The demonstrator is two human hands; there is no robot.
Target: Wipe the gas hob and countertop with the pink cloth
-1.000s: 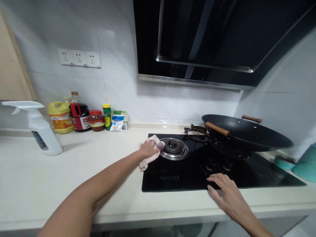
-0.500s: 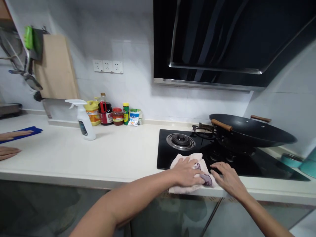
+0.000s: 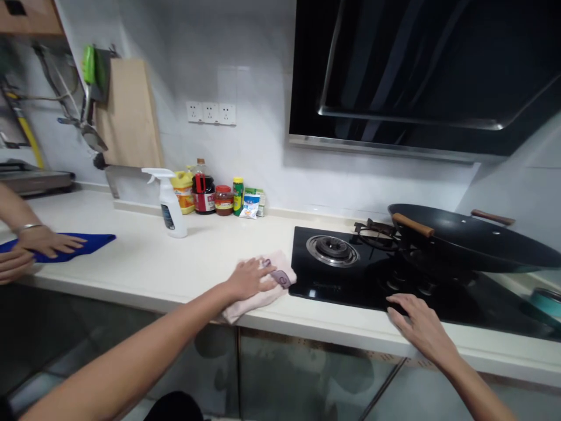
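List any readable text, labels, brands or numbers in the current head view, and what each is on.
Pink cloth: "e"-like mark on its purple patch; letter or pattern, cannot tell.
Spray bottle, yellow jug, dark sauce bottle, red-lidded jar, green shaker bottle, white-and-blue packet: labels too small or blurred.
No full word or number reads.

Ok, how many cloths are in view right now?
2. The pink cloth is under the left hand, beside the cooktop; the blue cloth, cut off by the picture's left edge, is under another person's hands. Others may be hidden.
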